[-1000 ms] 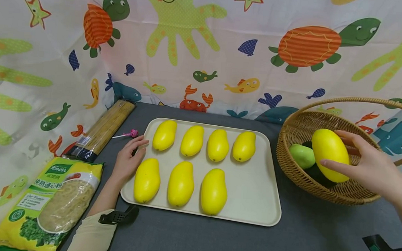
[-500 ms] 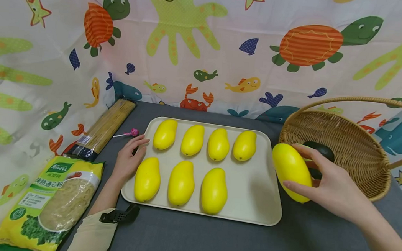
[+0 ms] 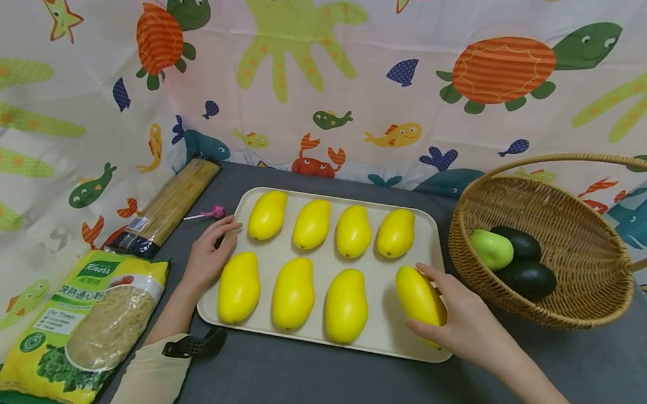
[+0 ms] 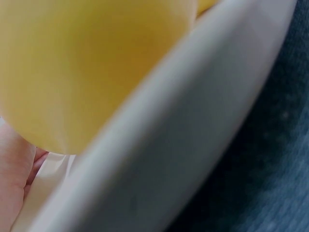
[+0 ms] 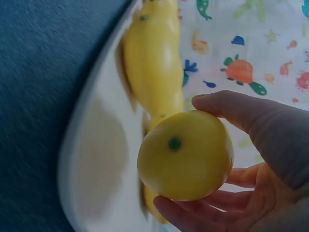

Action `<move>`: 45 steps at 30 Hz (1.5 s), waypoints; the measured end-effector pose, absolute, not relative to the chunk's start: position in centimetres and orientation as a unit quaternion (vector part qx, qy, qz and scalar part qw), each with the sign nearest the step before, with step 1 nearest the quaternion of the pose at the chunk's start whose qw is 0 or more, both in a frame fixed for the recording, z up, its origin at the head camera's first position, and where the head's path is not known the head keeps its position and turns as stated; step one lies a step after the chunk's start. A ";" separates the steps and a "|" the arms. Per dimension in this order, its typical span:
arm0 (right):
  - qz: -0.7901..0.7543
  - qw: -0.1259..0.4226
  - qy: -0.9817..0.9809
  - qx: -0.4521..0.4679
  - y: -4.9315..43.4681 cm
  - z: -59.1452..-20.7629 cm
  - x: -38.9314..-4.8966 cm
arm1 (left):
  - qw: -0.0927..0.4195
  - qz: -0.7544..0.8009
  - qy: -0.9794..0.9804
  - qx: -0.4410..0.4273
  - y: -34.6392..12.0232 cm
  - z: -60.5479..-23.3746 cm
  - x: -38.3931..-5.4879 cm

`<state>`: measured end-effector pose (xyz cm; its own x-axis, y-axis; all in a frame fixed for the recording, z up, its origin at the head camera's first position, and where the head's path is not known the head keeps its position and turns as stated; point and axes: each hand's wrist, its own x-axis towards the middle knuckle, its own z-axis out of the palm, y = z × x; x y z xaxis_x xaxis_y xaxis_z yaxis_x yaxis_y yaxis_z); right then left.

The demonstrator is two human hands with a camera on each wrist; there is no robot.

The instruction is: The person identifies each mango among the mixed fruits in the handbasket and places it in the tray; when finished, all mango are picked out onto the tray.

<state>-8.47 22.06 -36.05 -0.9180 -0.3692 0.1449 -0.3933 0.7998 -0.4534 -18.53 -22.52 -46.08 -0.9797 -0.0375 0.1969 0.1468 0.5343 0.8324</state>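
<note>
My right hand (image 3: 461,315) grips a yellow mango (image 3: 419,297) between thumb and fingers, over the front right corner of the cream tray (image 3: 403,349). In the right wrist view the mango's rounded end (image 5: 193,164) with a dark green dot faces the camera, and a shadow falls on the tray. Whether it touches the tray I cannot tell. Several more mangoes (image 3: 347,306) lie on the tray in two rows. My left hand (image 3: 209,254) rests at the tray's left rim, its fingertips over the edge. In the left wrist view, a blurred mango (image 4: 87,63) hides most of that hand.
To the right stands a wicker basket (image 3: 592,262) with a tall handle, holding a light green fruit (image 3: 490,249) and two dark avocados (image 3: 527,280). On the left lie a yellow Knorr bag (image 3: 111,312), a noodle pack (image 3: 176,202) and a pink lollipop (image 3: 217,211). A printed cloth hangs behind.
My right hand has carried the mango left, out of the basket and over the tray's front right corner. The avocados and green fruit now show fully. My left hand stays put.
</note>
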 end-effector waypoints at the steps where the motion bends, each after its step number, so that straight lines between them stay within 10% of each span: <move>1: 0.241 0.023 -0.950 0.200 21.9 -36.4 -8.5 | 0.095 -0.482 -0.871 -0.031 -22.5 -46.1 -18.5; 17: 0.177 0.028 -0.970 0.162 20.0 -38.9 -8.1 | 0.090 -0.484 -0.870 -0.028 -22.4 -46.0 -18.4; 31: 0.243 -0.079 -0.950 0.180 20.4 -38.6 -7.6 | 0.089 -0.486 -0.869 -0.031 -22.7 -46.0 -18.5; 45: 0.257 -0.001 -0.950 0.175 20.7 -40.2 -8.0 | 0.087 -0.487 -0.869 -0.024 -22.5 -46.1 -18.5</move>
